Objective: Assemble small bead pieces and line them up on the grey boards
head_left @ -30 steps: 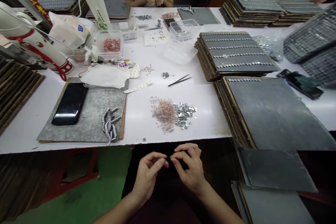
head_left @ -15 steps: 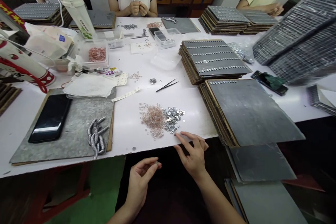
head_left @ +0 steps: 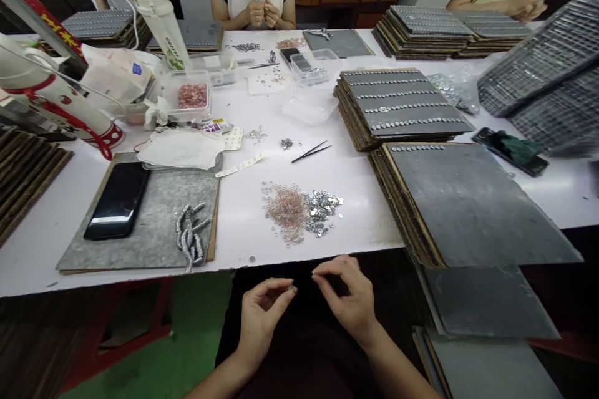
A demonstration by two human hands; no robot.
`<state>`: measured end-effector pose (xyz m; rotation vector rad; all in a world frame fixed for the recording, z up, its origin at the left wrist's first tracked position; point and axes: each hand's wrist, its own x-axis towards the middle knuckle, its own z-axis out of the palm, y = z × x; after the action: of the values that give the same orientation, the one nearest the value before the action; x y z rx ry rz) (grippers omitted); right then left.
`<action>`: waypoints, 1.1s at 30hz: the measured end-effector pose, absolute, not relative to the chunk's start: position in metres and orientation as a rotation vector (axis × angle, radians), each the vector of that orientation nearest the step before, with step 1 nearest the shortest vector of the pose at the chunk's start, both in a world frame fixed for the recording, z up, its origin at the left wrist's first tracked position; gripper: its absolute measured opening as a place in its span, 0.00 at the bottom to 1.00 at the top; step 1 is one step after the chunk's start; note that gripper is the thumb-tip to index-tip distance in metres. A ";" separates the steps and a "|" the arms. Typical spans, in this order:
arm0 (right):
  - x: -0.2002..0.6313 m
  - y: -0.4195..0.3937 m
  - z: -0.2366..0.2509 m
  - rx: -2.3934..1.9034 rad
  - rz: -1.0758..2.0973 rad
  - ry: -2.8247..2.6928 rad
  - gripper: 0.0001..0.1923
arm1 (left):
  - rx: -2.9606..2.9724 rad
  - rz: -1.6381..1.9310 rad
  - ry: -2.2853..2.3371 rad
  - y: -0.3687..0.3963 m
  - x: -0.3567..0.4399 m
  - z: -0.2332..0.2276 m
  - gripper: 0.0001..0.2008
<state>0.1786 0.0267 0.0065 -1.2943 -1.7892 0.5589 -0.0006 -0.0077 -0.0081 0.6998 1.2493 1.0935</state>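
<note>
Head view: a small silver washer (head_left: 291, 288) is pinched between thumb and forefinger of the left hand (head_left: 263, 315), below the table edge (head_left: 140, 271). The right hand (head_left: 349, 299) is held just beside it, fingertips drawn together; whether anything is gripped cannot be told. Pink and silver washers (head_left: 302, 211) are heaped on the table above both hands.

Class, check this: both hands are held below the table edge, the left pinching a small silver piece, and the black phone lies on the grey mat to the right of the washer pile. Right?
Not quite. In the head view the black phone lies on the grey mat to the left of the washer pile. The left hand does pinch a small silver piece, and the right hand is also below the table edge.
</note>
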 end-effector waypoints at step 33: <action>0.189 0.038 0.050 -1.167 0.548 -2.054 0.05 | 1.761 1.414 1.244 0.002 -0.002 0.008 0.16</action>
<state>0.1893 0.0376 0.0501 -1.1666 -2.0536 0.5476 -0.0016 0.0023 0.0077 1.7606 1.2437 1.4142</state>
